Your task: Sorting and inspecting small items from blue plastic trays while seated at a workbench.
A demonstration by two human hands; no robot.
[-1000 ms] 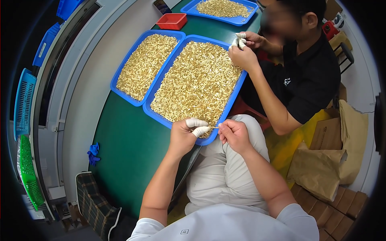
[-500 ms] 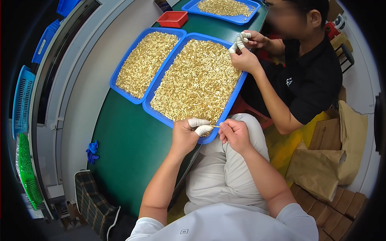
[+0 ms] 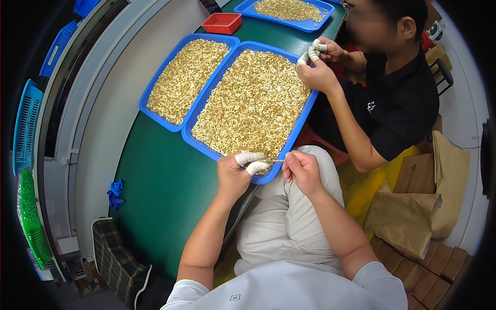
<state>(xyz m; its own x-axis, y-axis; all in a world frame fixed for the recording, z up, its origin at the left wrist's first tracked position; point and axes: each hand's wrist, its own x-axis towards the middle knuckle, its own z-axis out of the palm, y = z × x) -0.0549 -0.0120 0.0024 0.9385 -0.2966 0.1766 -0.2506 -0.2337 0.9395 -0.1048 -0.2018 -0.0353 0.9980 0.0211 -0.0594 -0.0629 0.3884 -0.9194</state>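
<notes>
Brass piece [image 3: 277,161]: tiny, light, stiff; we grip its ends.
Hands: left hand [image 3: 235,175], right hand [image 3: 302,170] both pinch it, lower centre, over blue tray [image 3: 289,142].

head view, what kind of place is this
Probably a small factory sorting bench: blue trays heaped with tiny brass-coloured parts sit on a green table, and the left hand, its fingertips in white cots, and the co-worker handle parts.

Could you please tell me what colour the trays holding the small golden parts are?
The trays are bright blue, clearest in the head view.
</notes>
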